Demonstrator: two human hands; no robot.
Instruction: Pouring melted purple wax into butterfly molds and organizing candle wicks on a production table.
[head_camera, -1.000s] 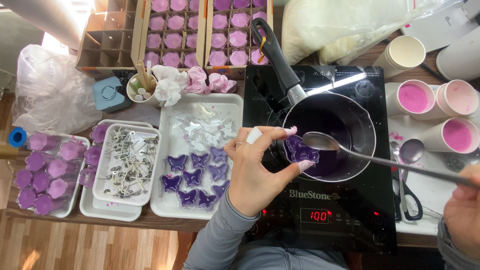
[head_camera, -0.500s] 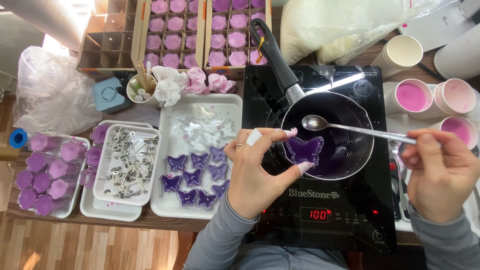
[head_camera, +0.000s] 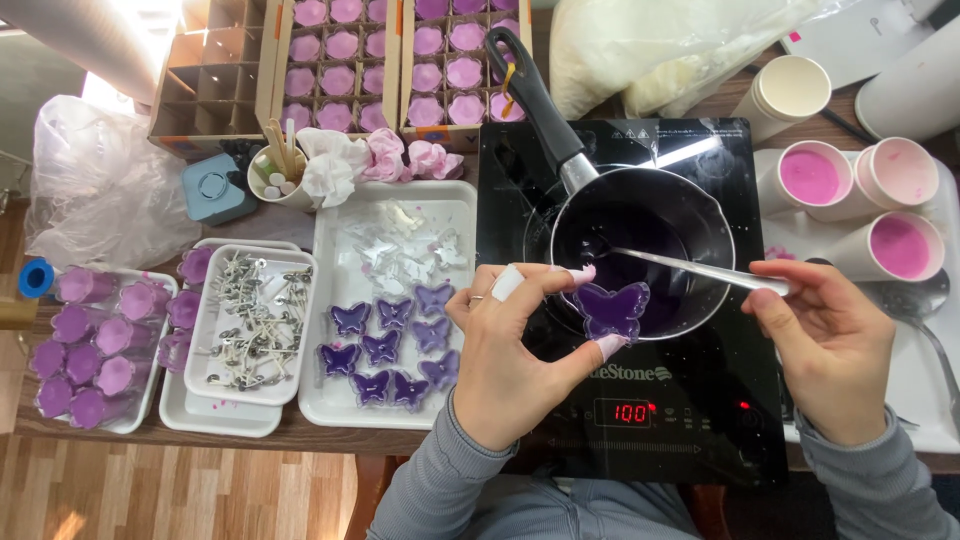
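left hand (head_camera: 510, 370) pinches a purple butterfly mould (head_camera: 611, 309) over the saucepan (head_camera: 640, 250); right hand (head_camera: 830, 350) dips a spoon (head_camera: 690, 266)

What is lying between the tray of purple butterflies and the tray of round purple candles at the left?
In the head view, a smaller white tray of metal wick holders lies between the butterfly tray and the candle tray.

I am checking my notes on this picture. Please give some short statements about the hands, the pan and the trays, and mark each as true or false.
1. The left hand holds a butterfly mould filled with purple over the pan. True.
2. The right hand holds a pair of scissors. False: it holds a spoon that reaches into the pan.
3. The pan stands on a black cooktop. True.
4. The white tray beside the cooktop holds only empty moulds. False: purple-filled butterfly moulds lie there too.
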